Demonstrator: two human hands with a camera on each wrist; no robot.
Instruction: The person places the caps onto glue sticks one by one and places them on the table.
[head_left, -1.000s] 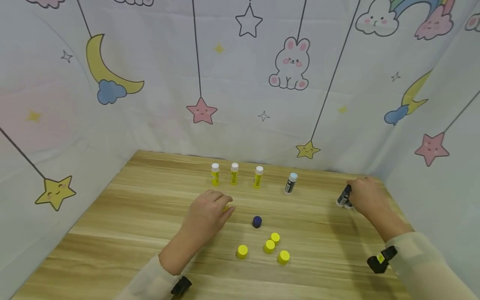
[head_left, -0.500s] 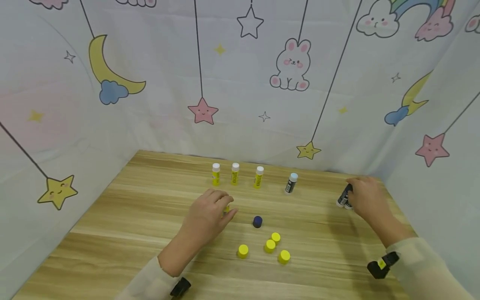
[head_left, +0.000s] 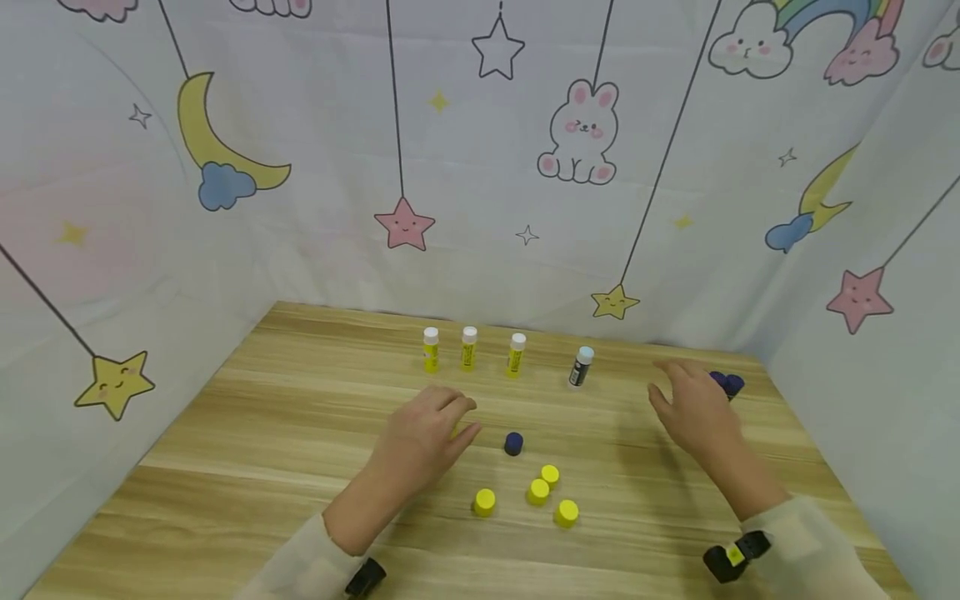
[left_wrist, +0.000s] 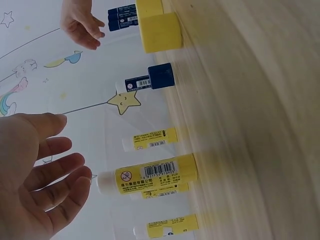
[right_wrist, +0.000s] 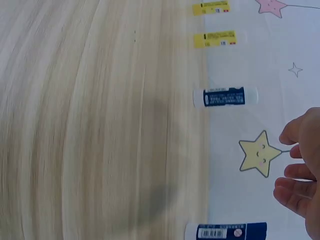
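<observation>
Low in the left wrist view, a yellow glue stick (left_wrist: 155, 175) bears "得力集团有限公司", a crossed-out round sign (left_wrist: 126, 176) and a barcode (left_wrist: 159, 170). A blue glue stick (right_wrist: 248, 231) at the right wrist view's bottom edge shows another.

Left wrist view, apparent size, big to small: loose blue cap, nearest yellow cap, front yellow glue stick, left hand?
1. left hand, partly out of frame
2. front yellow glue stick
3. nearest yellow cap
4. loose blue cap
Caps' real sizes unsure: the yellow one looks nearer the camera.
</observation>
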